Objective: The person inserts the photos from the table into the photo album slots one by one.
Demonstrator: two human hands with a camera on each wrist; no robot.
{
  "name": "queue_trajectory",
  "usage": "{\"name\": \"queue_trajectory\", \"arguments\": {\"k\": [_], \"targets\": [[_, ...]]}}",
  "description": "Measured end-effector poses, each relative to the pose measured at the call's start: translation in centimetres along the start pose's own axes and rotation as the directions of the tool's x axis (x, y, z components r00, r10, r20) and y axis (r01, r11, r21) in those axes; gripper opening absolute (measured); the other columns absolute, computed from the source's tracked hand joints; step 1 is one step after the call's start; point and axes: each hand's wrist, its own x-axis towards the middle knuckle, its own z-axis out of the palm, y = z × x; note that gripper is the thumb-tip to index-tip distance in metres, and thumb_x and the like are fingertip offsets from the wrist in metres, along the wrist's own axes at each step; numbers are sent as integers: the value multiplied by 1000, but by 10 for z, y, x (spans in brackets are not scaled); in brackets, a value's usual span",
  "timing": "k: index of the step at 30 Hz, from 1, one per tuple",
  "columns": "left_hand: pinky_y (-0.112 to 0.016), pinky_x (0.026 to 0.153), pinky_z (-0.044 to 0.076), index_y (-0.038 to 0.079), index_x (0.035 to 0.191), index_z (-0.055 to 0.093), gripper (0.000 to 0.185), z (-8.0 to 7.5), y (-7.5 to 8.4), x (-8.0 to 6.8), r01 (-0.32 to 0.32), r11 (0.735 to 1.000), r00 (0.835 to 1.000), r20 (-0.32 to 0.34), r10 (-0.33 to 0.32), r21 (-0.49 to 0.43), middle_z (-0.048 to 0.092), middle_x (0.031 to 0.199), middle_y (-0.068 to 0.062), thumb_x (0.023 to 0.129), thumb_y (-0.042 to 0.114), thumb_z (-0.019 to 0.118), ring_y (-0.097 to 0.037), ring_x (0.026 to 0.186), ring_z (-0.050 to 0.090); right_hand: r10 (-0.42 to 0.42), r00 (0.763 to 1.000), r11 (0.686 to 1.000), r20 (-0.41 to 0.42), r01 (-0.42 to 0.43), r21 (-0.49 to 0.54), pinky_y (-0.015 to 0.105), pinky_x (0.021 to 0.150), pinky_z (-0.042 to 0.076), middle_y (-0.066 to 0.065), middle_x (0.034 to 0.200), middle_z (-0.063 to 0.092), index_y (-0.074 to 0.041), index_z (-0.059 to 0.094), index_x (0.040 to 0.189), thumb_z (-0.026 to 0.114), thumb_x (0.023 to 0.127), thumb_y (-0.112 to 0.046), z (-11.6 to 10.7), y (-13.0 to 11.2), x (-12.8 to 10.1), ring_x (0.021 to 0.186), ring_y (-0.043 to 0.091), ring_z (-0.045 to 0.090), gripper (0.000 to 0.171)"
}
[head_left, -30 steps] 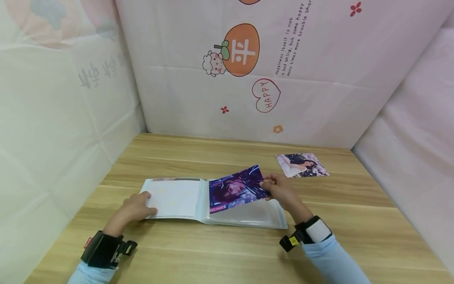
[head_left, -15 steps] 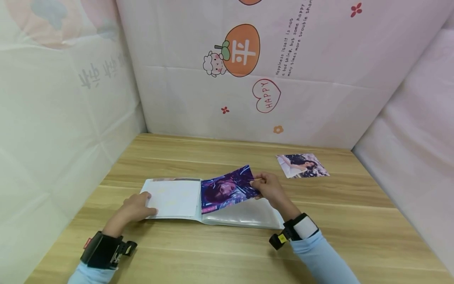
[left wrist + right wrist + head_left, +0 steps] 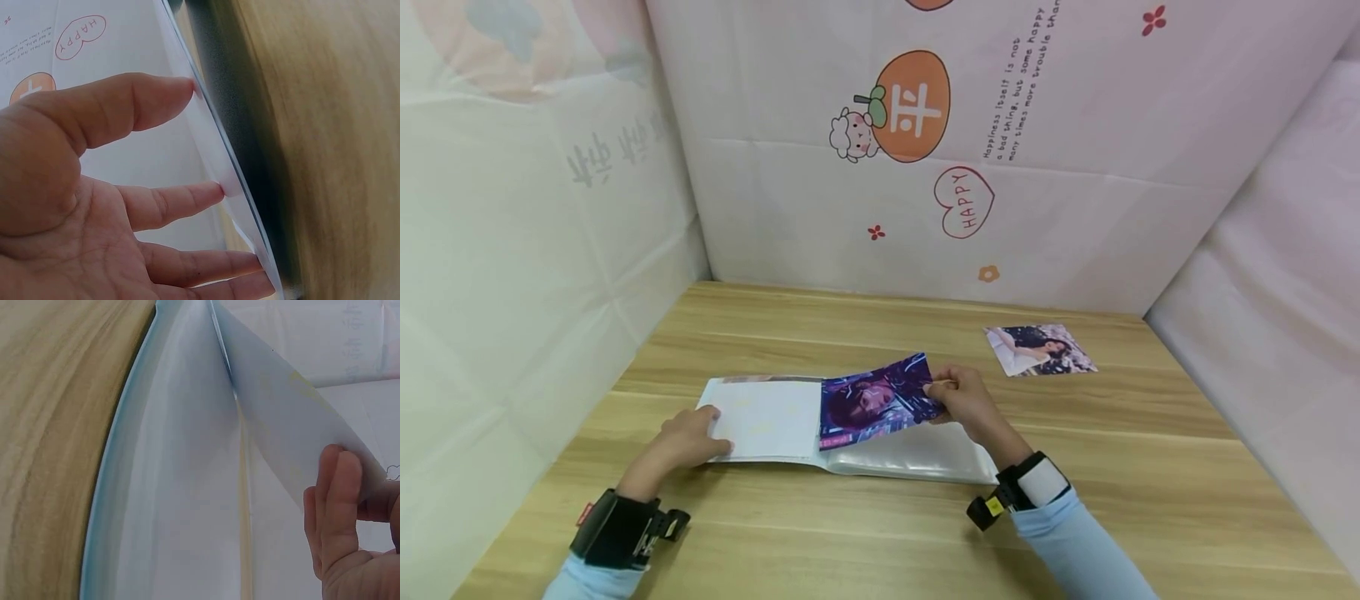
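An open photo album [image 3: 917,460] with light blue edges and clear pockets lies on the table. My right hand [image 3: 966,404] pinches the right end of a purple and blue portrait photo [image 3: 874,406], raised at an angle over the right-hand page. The photo's left edge is at the album's fold. From the right wrist view, the photo's pale back [image 3: 281,406] slants up from the pocket sheet. My left hand [image 3: 688,437] rests on the left edge of the white left-hand page [image 3: 767,421]. In the left wrist view its thumb [image 3: 156,100] and extended fingers touch the page.
A second photo [image 3: 1041,350], of a person among blossoms, lies flat on the wooden table [image 3: 820,533] behind the right hand. White printed cloth [image 3: 775,208] stands along the back and both sides.
My right hand has moved left with the purple photo, bringing the photo's left edge from over the right-hand page to the fold. My left hand stays in place.
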Motion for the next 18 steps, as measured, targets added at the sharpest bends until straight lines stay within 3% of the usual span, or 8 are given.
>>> {"name": "queue_trajectory", "arguments": {"k": [5,9,14,18], "targets": [[-58,82,37,-17,119,46,58,1,-2,0,-10,1000,1000,-4,10,-1,49,113,-36,79,19,67,-46,100,47,28,998,999,50,-29,18,36,57,54,13,79,64,9,49,103,54,90,1,0,6,-3,62,21,63,16],[-58,81,37,-17,119,46,58,2,-2,0,-13,1000,1000,-7,13,-2,49,113,-37,78,19,67,-46,99,47,45,997,998,65,-43,-37,30,51,50,7,71,58,5,49,100,56,89,-3,-1,9,-5,55,15,54,15],[-58,81,37,-16,119,47,58,1,-1,0,-7,1000,1000,-2,7,-1,50,112,-36,78,19,68,-46,98,47,40,994,997,102,-34,-63,22,43,33,2,59,47,5,50,100,58,89,-5,-5,11,-6,46,10,39,17],[-57,80,37,-16,119,47,58,0,0,1,-5,1000,1000,0,5,4,51,111,-36,78,19,68,-45,96,48,51,992,998,119,-47,-42,21,41,35,2,58,47,5,49,101,59,89,-6,-7,12,-7,43,10,41,19]]}}
